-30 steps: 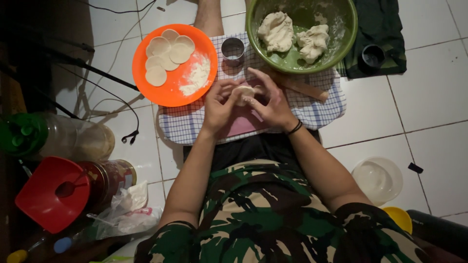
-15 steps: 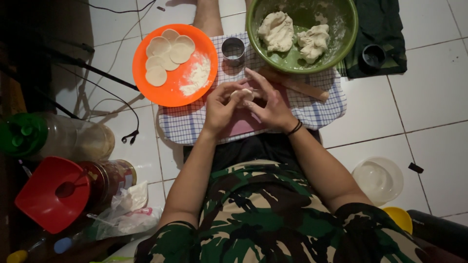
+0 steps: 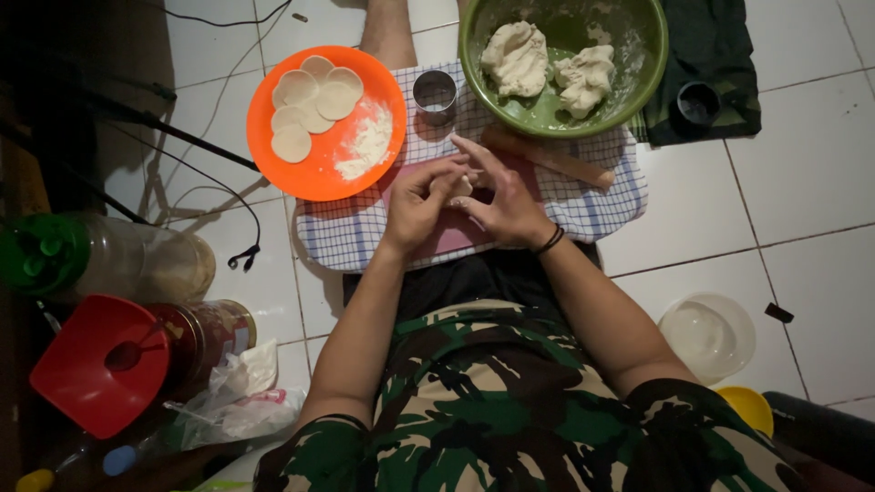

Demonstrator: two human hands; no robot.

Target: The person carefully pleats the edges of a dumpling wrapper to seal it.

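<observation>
Your left hand (image 3: pixel 421 202) and right hand (image 3: pixel 507 202) pinch a small piece of dough (image 3: pixel 462 186) between closed fingertips. They work above a checked cloth (image 3: pixel 357 235), beside an orange plate (image 3: pixel 321 173).

My left hand (image 3: pixel 421 202) and right hand (image 3: pixel 504 199) close in tighter around the small piece of dough (image 3: pixel 463 186) than a second ago. Then the pale lump showed plainly between my palms; now my fingertips fold over it and only a sliver peeks out. My right fingers stretch further across toward the left.
</observation>
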